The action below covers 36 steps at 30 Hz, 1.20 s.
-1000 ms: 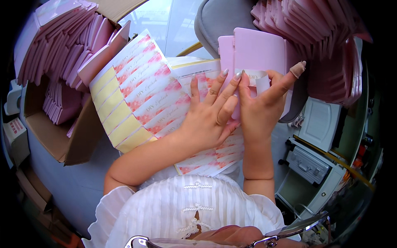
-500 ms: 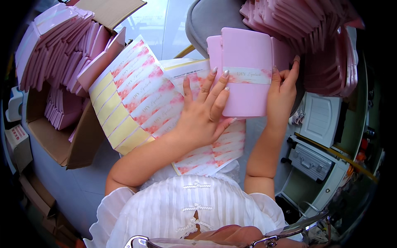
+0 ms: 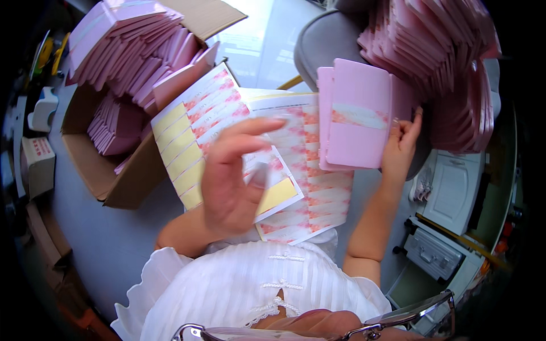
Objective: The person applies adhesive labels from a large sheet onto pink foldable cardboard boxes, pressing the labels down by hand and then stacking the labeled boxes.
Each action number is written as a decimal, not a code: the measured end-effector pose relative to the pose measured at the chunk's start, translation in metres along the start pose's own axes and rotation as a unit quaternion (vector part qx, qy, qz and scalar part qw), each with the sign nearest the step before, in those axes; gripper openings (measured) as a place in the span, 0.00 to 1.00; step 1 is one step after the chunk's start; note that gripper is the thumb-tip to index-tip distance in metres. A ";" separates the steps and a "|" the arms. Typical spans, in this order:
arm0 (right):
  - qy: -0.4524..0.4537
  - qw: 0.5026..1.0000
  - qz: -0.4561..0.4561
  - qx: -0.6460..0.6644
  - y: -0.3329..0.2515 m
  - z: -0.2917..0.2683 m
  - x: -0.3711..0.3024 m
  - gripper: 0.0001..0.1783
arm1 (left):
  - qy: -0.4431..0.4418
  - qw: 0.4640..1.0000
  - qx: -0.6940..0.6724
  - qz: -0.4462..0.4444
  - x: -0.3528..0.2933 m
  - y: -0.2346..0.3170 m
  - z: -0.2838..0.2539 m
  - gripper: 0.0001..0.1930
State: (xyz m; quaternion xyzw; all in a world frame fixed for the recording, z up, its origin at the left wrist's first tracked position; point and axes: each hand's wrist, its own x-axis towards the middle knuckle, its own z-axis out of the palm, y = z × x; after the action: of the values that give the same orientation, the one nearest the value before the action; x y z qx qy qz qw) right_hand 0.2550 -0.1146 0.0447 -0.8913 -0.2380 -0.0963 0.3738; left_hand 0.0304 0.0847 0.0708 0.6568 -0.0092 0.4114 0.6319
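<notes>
A pale pink flat case (image 3: 361, 142) with a printed floral label (image 3: 357, 116) across its front lies over another one or more like it. My right hand (image 3: 400, 150) grips their right side, thumb on the front edge and fingers at the back. My left hand (image 3: 227, 182), blurred, is raised over the sticker sheets with thumb and forefinger apart and nothing visible between them. Beneath it, a label sheet (image 3: 213, 99) is partly peeled, showing yellow backing strips (image 3: 179, 139). A fuller label sheet (image 3: 330, 199) rests on my lap.
On the left, a cardboard box (image 3: 85, 165) overflows with stacked pink cases (image 3: 128, 40). More pink cases (image 3: 421, 51) are piled on a grey chair (image 3: 321, 42) at the right. A white cabinet (image 3: 452, 184) and a silver case (image 3: 429, 253) stand beyond my right arm.
My left hand has left the pink case's label, moving left and up over the sheets. My right hand still holds the case. The whole view has shifted slightly.
</notes>
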 end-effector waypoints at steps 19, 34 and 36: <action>-0.376 0.846 0.088 0.367 -0.127 0.075 -0.091 0.44 | 0.298 0.942 0.132 -0.085 -0.065 0.011 -0.103 0.17; -0.319 0.833 0.145 0.428 -0.148 0.068 -0.120 0.37 | 0.219 0.732 -0.616 -0.189 -0.185 0.059 -0.082 0.60; -0.311 0.781 0.204 0.501 -0.151 0.072 -0.123 0.37 | 0.182 0.765 -0.602 -0.141 -0.185 0.055 -0.061 0.62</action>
State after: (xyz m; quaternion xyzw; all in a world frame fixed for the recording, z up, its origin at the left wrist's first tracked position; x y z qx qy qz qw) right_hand 0.0725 -0.0147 0.0451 -0.5875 -0.1689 0.3976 0.6843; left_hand -0.1534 0.0313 0.0056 0.0483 -0.0466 0.3394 0.9383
